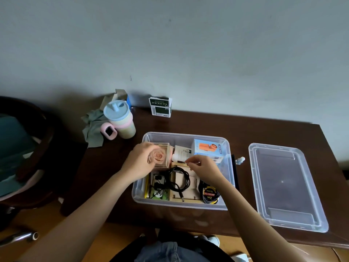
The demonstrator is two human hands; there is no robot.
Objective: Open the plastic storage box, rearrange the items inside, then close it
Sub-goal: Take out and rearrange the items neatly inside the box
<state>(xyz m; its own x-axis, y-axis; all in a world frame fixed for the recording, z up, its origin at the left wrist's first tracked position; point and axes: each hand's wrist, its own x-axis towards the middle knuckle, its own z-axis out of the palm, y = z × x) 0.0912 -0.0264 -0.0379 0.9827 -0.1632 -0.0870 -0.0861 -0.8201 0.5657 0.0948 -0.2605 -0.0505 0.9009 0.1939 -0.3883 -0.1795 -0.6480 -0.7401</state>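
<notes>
The clear plastic storage box (231,167) stands open on the dark table, and its lid (283,184) lies flat to the right. My left hand (138,161) grips a clear cube holding a pink rose (160,156) over the box's left rear corner. My right hand (204,168) hovers over the box's middle with its fingertips pinched together; what they pinch is too small to tell. Inside lie a white bottle (181,153), a blue and orange carton (208,150), a black cable (179,179), a wooden piece (186,191), a green socket card (157,193) and a coiled cable with a yellow label (208,192).
A pastel cup with a blue lid (120,120), a pink holder (108,131) and a grey cloth (92,127) sit at the table's back left. A dark small carton (160,108) stands by the wall. A small clear object (239,160) lies between box and lid. A chair (24,152) is at the left.
</notes>
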